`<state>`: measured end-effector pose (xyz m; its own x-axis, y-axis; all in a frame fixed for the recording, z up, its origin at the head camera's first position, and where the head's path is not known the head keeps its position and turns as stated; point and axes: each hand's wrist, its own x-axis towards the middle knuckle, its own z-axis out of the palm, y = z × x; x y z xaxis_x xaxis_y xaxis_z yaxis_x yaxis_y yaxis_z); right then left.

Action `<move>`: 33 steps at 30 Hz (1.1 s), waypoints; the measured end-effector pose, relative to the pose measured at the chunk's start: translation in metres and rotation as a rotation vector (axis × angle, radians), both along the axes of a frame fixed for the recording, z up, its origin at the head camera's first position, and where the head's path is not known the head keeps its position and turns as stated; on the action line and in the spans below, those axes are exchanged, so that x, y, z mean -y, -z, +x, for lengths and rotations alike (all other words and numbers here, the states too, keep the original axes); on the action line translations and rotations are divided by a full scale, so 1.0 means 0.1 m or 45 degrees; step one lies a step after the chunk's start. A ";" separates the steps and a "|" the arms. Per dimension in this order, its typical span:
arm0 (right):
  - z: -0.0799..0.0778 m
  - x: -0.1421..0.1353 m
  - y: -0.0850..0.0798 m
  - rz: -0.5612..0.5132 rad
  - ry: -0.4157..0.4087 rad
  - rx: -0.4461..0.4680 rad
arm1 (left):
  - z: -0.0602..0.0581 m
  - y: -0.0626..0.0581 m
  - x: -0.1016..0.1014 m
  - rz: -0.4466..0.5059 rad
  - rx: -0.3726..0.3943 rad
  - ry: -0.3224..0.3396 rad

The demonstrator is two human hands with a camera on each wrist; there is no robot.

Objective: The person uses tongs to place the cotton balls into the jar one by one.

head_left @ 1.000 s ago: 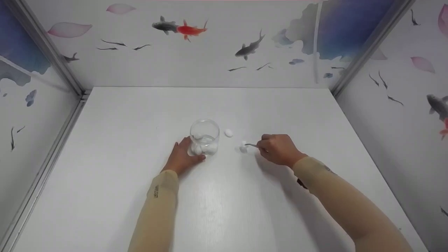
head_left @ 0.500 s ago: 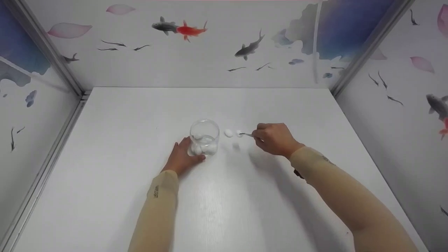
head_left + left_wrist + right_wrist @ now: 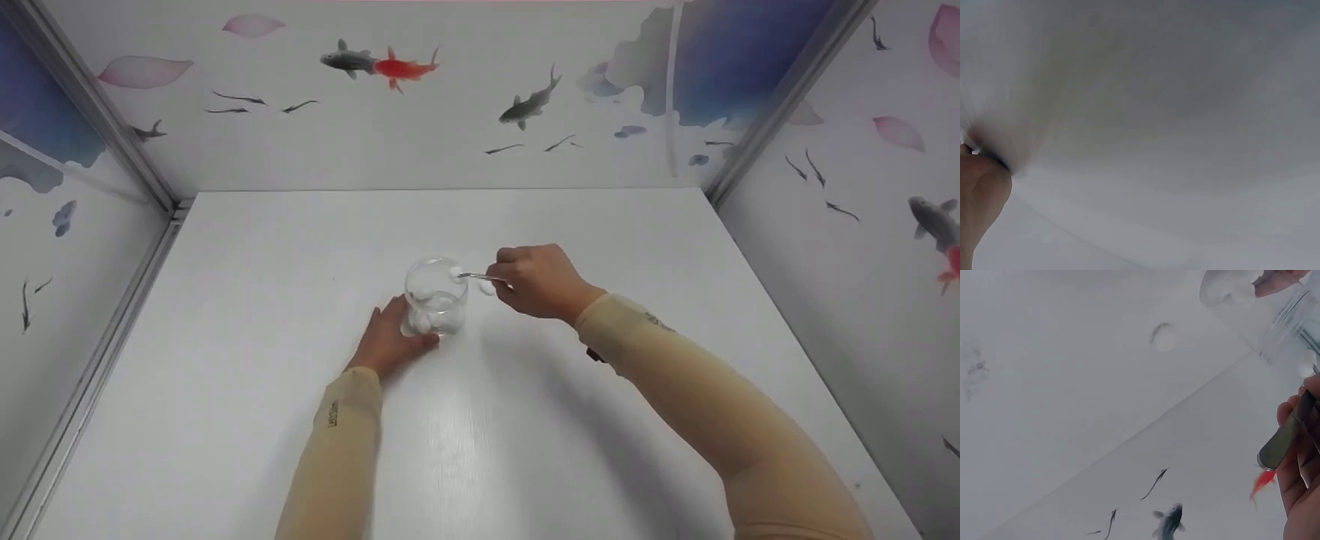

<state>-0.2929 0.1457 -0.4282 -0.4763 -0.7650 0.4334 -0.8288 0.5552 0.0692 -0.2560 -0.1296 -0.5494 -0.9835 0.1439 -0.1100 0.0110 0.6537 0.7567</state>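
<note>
A clear jar (image 3: 437, 300) stands upright on the table, with several white cotton balls (image 3: 424, 324) low inside. My left hand (image 3: 386, 339) grips its near left side, thumb toward me; the left wrist view shows just the thumb (image 3: 983, 194) beside a blurred surface. Metal tweezers (image 3: 477, 277) are pinched in my right hand (image 3: 541, 281). At their tips a cotton ball (image 3: 455, 274) overlaps the jar's mouth. In the right wrist view the tweezers' flat back end (image 3: 1280, 445) sticks out of the hand, and the held cotton ball (image 3: 1307, 364) shows by the jar's rim.
One loose cotton ball (image 3: 487, 289) lies on the white table (image 3: 262, 300) just right of the jar, partly behind my right hand. Walls printed with fish (image 3: 529, 107) enclose the table at the back and both sides.
My right hand has moved left and away from me, lifting the cotton ball in the tweezers off the table and over to the jar's mouth. The left hand stays on the jar.
</note>
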 end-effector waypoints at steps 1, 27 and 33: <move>0.00 0.03 0.01 0.009 -0.009 0.005 | 0.00 0.00 0.00 -0.001 -0.008 0.003; 0.01 -0.14 0.07 0.021 -0.008 0.005 | 0.00 0.00 -0.02 -0.020 0.058 -0.027; 0.03 -0.36 0.19 0.028 0.020 0.058 | 0.00 -0.01 -0.01 -0.029 0.042 -0.018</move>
